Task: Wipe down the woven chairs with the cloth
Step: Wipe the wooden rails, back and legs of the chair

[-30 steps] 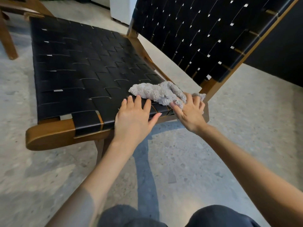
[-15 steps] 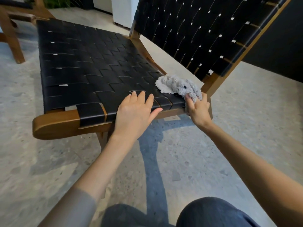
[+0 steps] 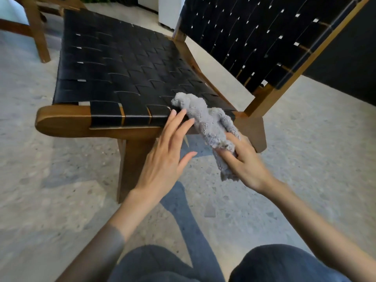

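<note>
No readable text, no labels, no brand marks, no numbers, though motion blur may hide small print

1. Pale speckled stone floor [image 3: 61, 200], crossed by soft bluish shadows.
2. Dark wall [image 3: 345, 58] on the right.
3. White unit [image 3: 168, 9] and wooden furniture legs [image 3: 38, 37] at the far side.

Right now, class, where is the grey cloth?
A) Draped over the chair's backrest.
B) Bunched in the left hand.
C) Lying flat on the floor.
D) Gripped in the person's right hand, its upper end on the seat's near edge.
D: the right hand grips the cloth, whose upper end lies on the near edge of the woven seat; the left hand is open beside it, holding nothing.
</note>
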